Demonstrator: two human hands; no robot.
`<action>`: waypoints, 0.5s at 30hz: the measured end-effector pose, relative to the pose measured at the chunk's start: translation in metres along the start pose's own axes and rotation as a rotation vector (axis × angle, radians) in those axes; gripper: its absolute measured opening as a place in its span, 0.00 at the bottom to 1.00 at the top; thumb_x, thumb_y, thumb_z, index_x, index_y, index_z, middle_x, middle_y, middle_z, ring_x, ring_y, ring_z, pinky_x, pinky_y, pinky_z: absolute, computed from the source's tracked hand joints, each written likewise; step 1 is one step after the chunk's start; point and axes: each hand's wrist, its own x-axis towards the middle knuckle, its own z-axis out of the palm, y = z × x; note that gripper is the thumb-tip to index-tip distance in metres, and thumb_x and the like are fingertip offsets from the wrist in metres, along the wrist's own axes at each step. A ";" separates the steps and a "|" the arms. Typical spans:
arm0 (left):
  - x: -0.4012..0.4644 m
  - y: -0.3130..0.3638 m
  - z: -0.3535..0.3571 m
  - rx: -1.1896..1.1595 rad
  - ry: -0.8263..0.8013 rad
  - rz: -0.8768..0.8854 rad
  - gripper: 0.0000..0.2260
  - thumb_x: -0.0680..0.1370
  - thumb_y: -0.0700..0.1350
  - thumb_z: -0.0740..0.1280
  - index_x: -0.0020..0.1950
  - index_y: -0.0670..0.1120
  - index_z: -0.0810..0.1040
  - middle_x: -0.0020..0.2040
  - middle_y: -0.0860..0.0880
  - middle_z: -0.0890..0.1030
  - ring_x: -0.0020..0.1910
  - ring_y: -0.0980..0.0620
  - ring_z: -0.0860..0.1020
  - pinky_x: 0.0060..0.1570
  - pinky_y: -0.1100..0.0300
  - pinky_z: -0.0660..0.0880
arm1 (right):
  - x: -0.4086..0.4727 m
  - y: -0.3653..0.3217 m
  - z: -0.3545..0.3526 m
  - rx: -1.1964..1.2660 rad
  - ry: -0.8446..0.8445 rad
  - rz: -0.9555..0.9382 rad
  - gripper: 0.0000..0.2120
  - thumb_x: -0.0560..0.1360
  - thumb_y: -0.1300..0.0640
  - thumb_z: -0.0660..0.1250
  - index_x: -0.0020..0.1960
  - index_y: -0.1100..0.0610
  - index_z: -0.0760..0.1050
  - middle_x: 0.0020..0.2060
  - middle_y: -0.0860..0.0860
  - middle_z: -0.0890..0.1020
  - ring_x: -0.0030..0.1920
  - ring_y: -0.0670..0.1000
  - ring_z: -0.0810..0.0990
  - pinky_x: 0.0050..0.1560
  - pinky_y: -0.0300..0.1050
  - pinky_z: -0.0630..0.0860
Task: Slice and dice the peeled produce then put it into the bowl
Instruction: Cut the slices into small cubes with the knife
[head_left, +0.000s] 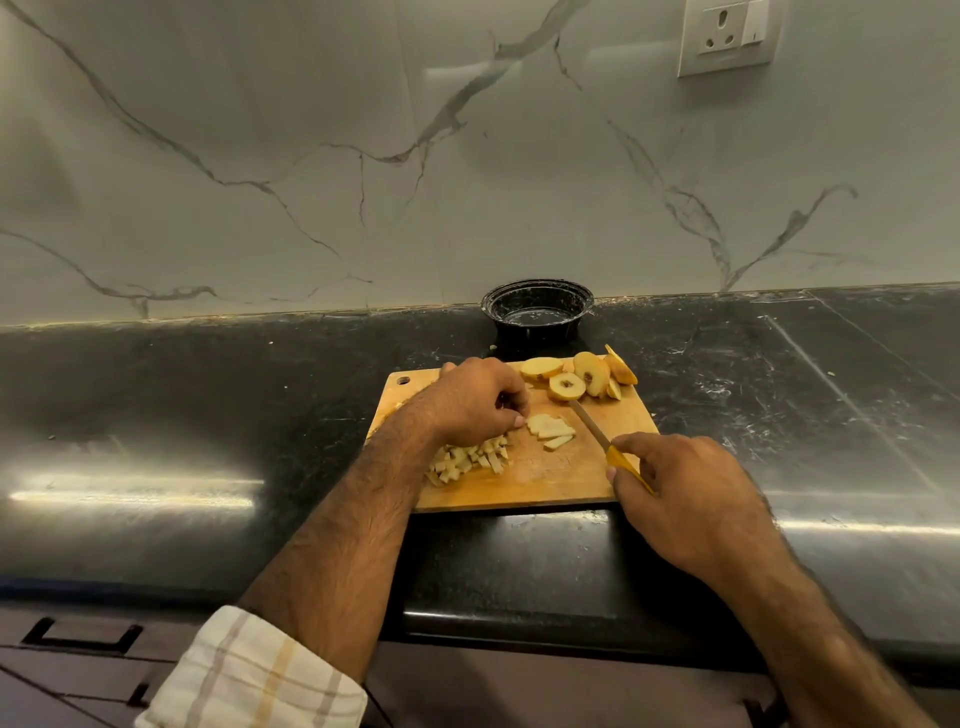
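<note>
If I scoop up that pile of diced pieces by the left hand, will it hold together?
Probably not: the diced pile is many loose small sticks, apt to scatter. Cut faces look moist, so likely slippery. Sliding them along the cutting board seems safer.

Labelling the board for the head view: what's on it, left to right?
Diced pieces → left hand → cut strips → round slices at the far edge. The right hand holds the knife at the board's right, near corner.

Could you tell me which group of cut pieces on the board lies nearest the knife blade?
The few flat strips mid-board, just left of the knife; the diced pile and round slices lie farther.
</note>
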 end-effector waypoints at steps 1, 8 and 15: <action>0.000 0.000 0.001 -0.019 -0.007 0.012 0.04 0.80 0.47 0.73 0.53 0.56 0.83 0.53 0.59 0.81 0.58 0.56 0.77 0.74 0.35 0.65 | -0.001 -0.001 0.001 -0.005 -0.006 0.002 0.20 0.81 0.42 0.63 0.71 0.43 0.76 0.44 0.44 0.81 0.45 0.46 0.79 0.48 0.48 0.81; -0.008 0.004 0.001 -0.124 0.002 0.059 0.07 0.78 0.56 0.75 0.54 0.56 0.85 0.51 0.60 0.84 0.54 0.60 0.79 0.69 0.38 0.72 | -0.009 -0.014 0.010 -0.006 -0.017 -0.022 0.18 0.82 0.44 0.61 0.69 0.47 0.76 0.42 0.43 0.80 0.46 0.48 0.78 0.48 0.48 0.79; -0.008 0.018 0.001 -0.005 -0.015 0.024 0.09 0.74 0.60 0.77 0.49 0.57 0.87 0.52 0.62 0.80 0.55 0.59 0.76 0.69 0.40 0.72 | -0.007 -0.020 0.007 -0.019 -0.005 -0.028 0.20 0.83 0.43 0.60 0.73 0.45 0.74 0.45 0.44 0.81 0.47 0.48 0.77 0.48 0.45 0.77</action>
